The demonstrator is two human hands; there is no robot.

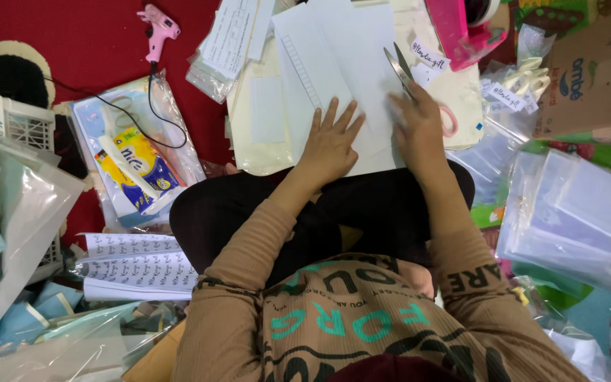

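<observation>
head view: scissors [399, 71] in right hand [419, 124] cut white sheet [341, 64] edge.

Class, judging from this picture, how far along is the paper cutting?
Done: small labels lie cut beside the work. In hand: left hand flattens the white sheet; right hand holds scissors at its edge. Left: most of the sheet is uncut.

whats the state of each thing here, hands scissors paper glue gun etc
left hand: flat, fingers spread, pressing on the paper
right hand: closed on the scissors
scissors: blades slightly open, at the paper's right edge
paper: white sheet lying flat, partly cut
glue gun: pink, lying on the red floor, cord attached, unheld
cardboard box: open, at the right
</observation>
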